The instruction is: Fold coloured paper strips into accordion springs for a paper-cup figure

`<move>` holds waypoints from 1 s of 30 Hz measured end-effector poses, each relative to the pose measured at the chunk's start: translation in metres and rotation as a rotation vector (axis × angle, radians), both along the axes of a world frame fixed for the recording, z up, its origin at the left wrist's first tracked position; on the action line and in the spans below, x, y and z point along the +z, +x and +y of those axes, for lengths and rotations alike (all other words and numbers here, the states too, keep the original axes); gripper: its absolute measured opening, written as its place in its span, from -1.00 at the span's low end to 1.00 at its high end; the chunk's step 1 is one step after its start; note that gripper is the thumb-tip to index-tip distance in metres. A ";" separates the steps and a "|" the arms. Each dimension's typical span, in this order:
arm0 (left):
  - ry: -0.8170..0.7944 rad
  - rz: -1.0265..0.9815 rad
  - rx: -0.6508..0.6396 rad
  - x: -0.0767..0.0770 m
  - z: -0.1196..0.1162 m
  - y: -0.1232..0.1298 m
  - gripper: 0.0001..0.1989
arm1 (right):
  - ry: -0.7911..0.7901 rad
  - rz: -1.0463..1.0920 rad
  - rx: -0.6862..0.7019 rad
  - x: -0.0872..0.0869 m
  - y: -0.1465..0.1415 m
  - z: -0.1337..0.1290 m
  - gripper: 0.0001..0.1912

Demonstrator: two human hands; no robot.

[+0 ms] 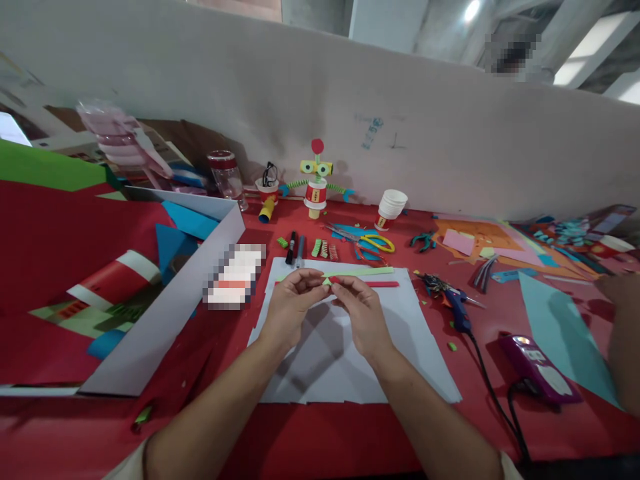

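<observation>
My left hand (290, 303) and my right hand (366, 313) meet over a stack of white paper (345, 373). Between their thumbs and fingertips they pinch a small green folded paper piece (327, 282), with a bit of red beside it. A light green paper strip (367, 271) and a red paper strip (383, 285) run sideways behind the fingers. Whether the strips join the pinched piece, I cannot tell. Beyond the paper lie folded paper springs (324, 249), a black marker (291, 249) and yellow-handled scissors (375, 243).
A paper-cup robot figure (315, 193) stands at the back, near stacked paper cups (393, 205). Right of the paper are a glue gun (456, 308), its cord, and a purple device (540, 370). A white-walled box (165, 320) fills the left. Another person's arm (625, 333) reaches in at right.
</observation>
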State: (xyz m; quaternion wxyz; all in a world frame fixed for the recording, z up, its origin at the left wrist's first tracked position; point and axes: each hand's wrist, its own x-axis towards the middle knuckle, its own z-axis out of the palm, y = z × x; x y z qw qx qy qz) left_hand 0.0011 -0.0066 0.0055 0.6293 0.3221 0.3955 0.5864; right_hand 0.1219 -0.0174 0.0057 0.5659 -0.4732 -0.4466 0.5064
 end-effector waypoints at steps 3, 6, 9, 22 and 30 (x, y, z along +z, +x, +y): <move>0.016 0.026 -0.005 -0.003 0.001 0.001 -0.69 | -0.002 -0.020 -0.016 -0.002 0.000 0.002 -0.85; 0.014 0.046 -0.025 -0.003 0.001 0.000 -0.67 | 0.008 -0.066 -0.019 -0.005 0.002 0.004 -0.85; -0.005 0.039 -0.073 0.001 0.000 -0.002 -0.69 | 0.016 -0.078 -0.013 -0.006 0.003 0.005 -0.85; -0.088 -0.008 -0.234 0.010 0.006 -0.016 -0.74 | 0.063 -0.210 0.119 0.000 0.012 0.005 -0.82; -0.133 -0.132 -0.277 0.010 0.005 -0.017 -0.71 | 0.403 -0.529 0.112 0.009 0.016 0.004 -0.90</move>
